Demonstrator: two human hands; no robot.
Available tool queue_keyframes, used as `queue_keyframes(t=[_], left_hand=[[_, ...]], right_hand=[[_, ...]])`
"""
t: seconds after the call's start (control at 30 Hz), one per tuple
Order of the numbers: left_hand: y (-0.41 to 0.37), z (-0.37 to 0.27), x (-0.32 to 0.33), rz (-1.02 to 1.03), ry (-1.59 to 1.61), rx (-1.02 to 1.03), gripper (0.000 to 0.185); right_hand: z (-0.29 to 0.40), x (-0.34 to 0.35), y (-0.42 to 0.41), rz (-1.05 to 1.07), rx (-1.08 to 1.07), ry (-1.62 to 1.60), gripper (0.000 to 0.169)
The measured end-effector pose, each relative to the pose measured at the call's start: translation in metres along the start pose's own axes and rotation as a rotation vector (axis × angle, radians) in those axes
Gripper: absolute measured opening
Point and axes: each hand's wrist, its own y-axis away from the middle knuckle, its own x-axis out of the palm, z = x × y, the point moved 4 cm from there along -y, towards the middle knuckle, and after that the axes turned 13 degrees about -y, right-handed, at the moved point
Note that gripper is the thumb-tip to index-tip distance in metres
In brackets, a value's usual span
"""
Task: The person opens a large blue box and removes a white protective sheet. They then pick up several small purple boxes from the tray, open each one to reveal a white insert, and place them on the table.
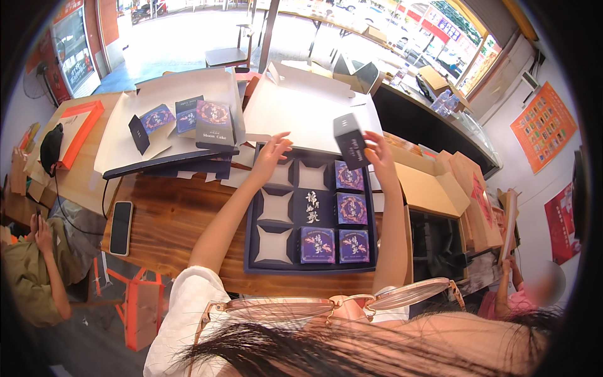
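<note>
My right hand (380, 153) holds a small dark moon cake box (350, 141), tilted, above the top right corner of a dark blue gift box (311, 268). Several purple moon cake boxes (351, 208) fill its right column and its bottom middle compartment. White-lined compartments (275, 208) on the left and at the top middle hold nothing. The centre panel (312, 207) bears white writing. My left hand (275, 150) hovers over the top left of the gift box, fingers apart and holding nothing.
An open white box lid (118, 141) at the left holds small boxes and a grey moon cake box (214, 125). A phone (121, 228) lies on the wooden table (183, 231). Cardboard cartons (424, 188) stand at the right. Other people are at both sides.
</note>
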Motion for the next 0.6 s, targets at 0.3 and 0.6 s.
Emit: queue_keyframes(t=[0.3, 0.6], left_hand=[[0.055, -0.147, 0.017, 0.228, 0.09, 0.103, 0.055], [0.068, -0.171, 0.017, 0.136, -0.214, 0.115, 0.067]], right_hand=[[0.119, 0.086, 0.091, -0.185, -0.553, 0.529, 0.084], [0.106, 0.105, 0.088, -0.162, -0.541, 0.56, 0.083]])
